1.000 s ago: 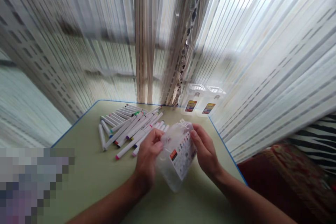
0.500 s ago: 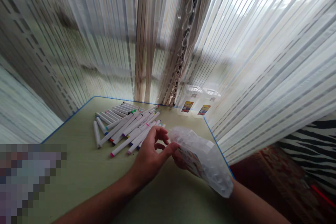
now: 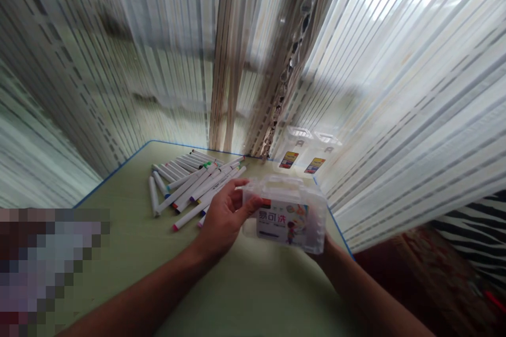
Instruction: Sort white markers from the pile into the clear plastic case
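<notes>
A clear plastic marker case (image 3: 283, 216) with a carry handle and a printed label is held above the table, its label side facing me. My left hand (image 3: 227, 210) grips its left end, thumb on the front and fingers behind. My right hand (image 3: 319, 242) is behind the right side of the case, seen only dimly through the plastic; its fingers are mostly hidden. Left of the case lies a loose pile of white markers (image 3: 197, 181) with coloured ends.
Two more clear cases (image 3: 288, 159) with small yellow labels stand upright at the table's far right corner. The pale green table (image 3: 130, 253) has a blue edge. Striped curtains (image 3: 166, 63) hang behind it. A zebra-striped cloth (image 3: 474, 231) is at the right.
The case has been turned over and around, from its back print to its front label. My left hand, loosely at its edge half a second ago, now grips the left end.
</notes>
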The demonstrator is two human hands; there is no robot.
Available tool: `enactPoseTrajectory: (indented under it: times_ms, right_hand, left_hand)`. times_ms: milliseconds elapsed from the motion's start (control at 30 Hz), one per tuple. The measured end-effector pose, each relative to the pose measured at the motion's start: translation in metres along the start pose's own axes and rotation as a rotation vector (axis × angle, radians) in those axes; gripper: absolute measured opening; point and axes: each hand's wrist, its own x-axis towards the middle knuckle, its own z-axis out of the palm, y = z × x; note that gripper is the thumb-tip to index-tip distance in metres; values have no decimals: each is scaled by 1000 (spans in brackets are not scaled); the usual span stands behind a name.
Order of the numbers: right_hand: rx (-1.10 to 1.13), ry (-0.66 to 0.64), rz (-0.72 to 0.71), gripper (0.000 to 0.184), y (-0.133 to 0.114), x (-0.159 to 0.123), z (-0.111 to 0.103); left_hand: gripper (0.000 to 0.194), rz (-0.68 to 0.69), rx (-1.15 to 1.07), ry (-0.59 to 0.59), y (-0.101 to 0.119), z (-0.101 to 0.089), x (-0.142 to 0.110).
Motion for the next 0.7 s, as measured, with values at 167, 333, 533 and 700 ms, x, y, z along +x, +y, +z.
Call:
enactPoseTrajectory:
  times_ms: [167,333,533,700]
  right_hand:
    - [142,83,-41,45,-23,5,-15]
    - [-22,7,-169,50,-25,-5,-13]
    - [-12,-16,-148,38,-24,-5,-11]
    - [14,-14,-119,34,-21,-5,-12]
  left_hand:
    - [48,33,49,49,4,-5,3]
    - [47,23,148,119,7,-6,3]
    - [43,76,177,123,6,-7,2]
    - [38,110,212,129,5,-8,1]
